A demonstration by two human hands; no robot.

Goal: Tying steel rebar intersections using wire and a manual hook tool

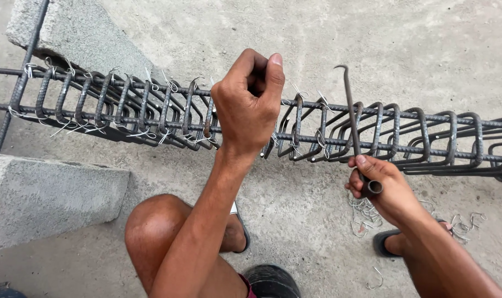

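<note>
Left hand (251, 105) clenched on cage (151, 110) bar; right hand (381, 185) grasps hook (351, 118). Risk: loose wire (364, 215) ends scratch skin, hook slips off tie, stirrups shift.

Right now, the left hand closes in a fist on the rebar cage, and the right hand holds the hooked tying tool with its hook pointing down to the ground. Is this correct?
Not quite. In the head view the left hand does close in a fist on the rebar cage, and the right hand does hold the hooked tying tool, but its hook points up, above the cage, not down to the ground.
</note>
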